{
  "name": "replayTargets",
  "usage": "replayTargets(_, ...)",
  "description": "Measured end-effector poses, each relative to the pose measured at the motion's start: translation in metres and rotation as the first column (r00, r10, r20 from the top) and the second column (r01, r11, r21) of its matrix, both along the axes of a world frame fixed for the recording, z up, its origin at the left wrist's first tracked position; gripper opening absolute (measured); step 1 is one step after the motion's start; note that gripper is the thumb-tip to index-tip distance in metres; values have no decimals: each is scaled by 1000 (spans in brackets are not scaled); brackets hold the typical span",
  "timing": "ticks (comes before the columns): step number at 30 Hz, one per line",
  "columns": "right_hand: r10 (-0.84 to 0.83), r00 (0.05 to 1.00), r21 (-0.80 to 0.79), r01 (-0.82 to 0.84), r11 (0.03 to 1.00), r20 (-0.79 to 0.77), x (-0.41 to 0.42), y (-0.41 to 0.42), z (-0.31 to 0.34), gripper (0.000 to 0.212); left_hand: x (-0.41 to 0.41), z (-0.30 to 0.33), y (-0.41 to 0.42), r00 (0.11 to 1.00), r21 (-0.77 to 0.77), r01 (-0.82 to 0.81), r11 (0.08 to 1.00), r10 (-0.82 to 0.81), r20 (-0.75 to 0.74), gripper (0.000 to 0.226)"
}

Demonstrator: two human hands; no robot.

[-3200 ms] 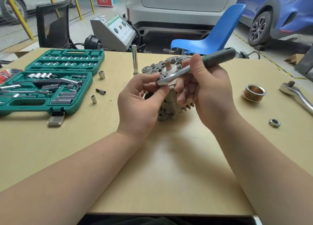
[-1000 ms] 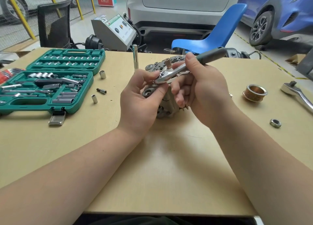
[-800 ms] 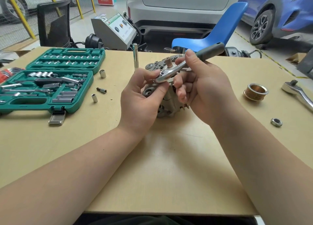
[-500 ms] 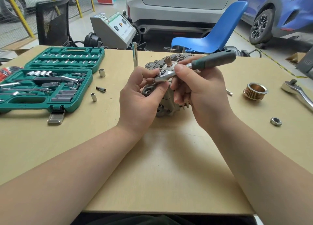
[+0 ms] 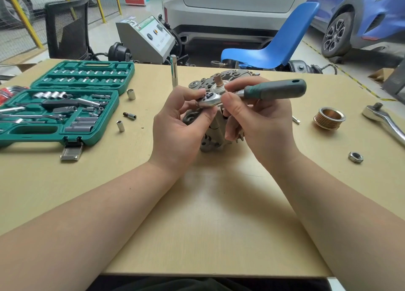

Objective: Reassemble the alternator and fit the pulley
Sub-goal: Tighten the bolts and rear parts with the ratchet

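a person's 2 bare forearms reach across a pale wooden table (image 5: 197,225) in a car workshop, both hands meeting at the alternator (image 5: 210,135) that stands near the middle of the table with its shaft end pointing up. the left hand (image 5: 175,128) curls its thumb and fingers around the shiny head of a ratchet (image 5: 258,92) and the near edge of the alternator. the right hand (image 5: 260,124) pinches the ratchet just behind its head, thumb on top, the other fingers curled loosely under; the dark green handle sticks out to the right above the table.

well to the right lie the brass-coloured pulley (image 5: 328,118), a hex nut (image 5: 355,157) nearer the camera and a larger chrome ratchet (image 5: 385,121) at the table's edge. a small bit (image 5: 295,119) lies just beside the right hand. on the left an open green socket case (image 5: 61,106) holds rows of sockets and bits, with 3 loose sockets (image 5: 131,94) on the table between it and the hands. a steel extension bar (image 5: 174,71) stands upright behind the alternator.

beyond the table are a blue plastic chair (image 5: 269,49), a black mesh chair (image 5: 65,27), a grey machine with dials (image 5: 149,38), the rear of a white car (image 5: 236,5) and a blue car (image 5: 361,16) on a light concrete floor.
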State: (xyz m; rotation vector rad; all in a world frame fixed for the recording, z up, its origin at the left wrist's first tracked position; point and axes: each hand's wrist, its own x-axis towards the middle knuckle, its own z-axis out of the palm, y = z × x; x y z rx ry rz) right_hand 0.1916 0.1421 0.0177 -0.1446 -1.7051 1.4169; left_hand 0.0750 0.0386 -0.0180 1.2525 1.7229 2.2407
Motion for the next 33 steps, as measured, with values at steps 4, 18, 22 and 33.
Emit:
replayTargets(4,-32,999,43,32,999,-12,1,0,-5,12,-1,0,0,1000,4,8,1000,-8,-11,27)
replayTargets(18,-97,995,118,100,988,-35,-3,-4,-10,34,-9,2,-2,997,-16,73,997,-73,-25,25)
replayTargets(22,-75,997,24,76,997,-22,-3,-8,-12,28,-11,2,-2,998,-41,63,997,-63,-3,27)
replayTargets(33,-22,1000,-299,18,954,-13,-3,0,7,16,-12,1,-3,996,-40,88,995,-87,25,28)
